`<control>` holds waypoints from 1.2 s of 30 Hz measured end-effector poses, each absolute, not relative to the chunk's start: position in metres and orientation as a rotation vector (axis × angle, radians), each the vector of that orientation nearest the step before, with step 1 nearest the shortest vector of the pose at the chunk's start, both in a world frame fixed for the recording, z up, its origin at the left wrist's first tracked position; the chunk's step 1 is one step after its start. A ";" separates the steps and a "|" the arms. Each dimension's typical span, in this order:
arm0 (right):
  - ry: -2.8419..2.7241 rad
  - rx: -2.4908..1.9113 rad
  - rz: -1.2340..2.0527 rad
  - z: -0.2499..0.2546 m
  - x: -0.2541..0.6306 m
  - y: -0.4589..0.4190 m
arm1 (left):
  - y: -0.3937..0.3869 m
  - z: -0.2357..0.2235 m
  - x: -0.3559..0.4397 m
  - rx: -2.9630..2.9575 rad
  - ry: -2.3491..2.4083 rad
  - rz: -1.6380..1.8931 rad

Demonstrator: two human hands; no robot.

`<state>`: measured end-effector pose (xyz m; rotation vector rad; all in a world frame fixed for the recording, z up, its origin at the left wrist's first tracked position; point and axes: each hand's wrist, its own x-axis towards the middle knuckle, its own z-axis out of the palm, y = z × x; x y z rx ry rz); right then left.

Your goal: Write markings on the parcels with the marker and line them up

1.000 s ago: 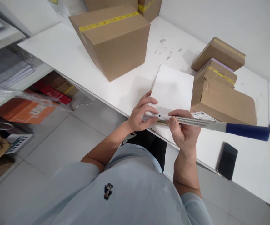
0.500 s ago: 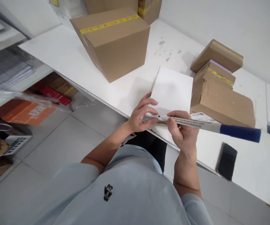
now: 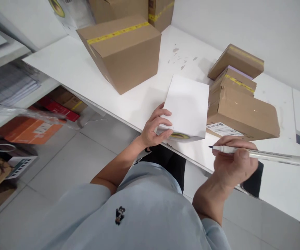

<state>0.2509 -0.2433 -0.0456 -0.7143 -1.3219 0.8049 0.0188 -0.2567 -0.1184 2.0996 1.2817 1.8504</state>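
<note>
A white box [image 3: 188, 104] sits near the table's front edge, with a yellow and green print on its near side. My left hand [image 3: 155, 126] grips its near left corner, fingers over the top edge and thumb on the near side. To the right, my right hand [image 3: 234, 163] is closed round a white marker [image 3: 277, 157]. The marker is uncapped, its dark tip pointing left, apart from the box. Its blue end runs to the frame's right edge. Behind my right hand, a black phone [image 3: 254, 182] lies partly hidden on the table.
A large cardboard box [image 3: 131, 59] with yellow tape stands behind to the left. Cardboard boxes [image 3: 246, 113] are stacked at the right, one bearing a white label [image 3: 224, 129]. Shelves with papers [image 3: 6, 80] and an orange box [image 3: 31, 130] line the left side.
My right hand has drawn the marker away from the white box, to the right and toward me. My left hand stays at the box corner. The view has shifted slightly.
</note>
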 end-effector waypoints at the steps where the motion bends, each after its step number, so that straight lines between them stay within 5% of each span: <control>1: -1.318 -0.820 0.837 -0.051 0.265 -0.244 | -0.257 -0.118 0.020 2.094 1.260 1.872; 7: -1.756 -1.788 1.035 -0.105 0.340 -0.246 | -0.258 -0.119 0.022 2.090 1.286 1.889; 16: -2.319 -2.362 0.583 -0.105 0.321 -0.226 | -0.264 -0.124 0.033 2.118 1.490 1.885; 28: -1.139 -2.681 -0.001 -0.115 0.414 -0.228 | -0.259 -0.124 0.042 2.106 1.378 2.016; 36: -1.022 -2.869 0.297 -0.131 0.465 -0.220 | -0.261 -0.125 0.042 2.124 1.405 1.965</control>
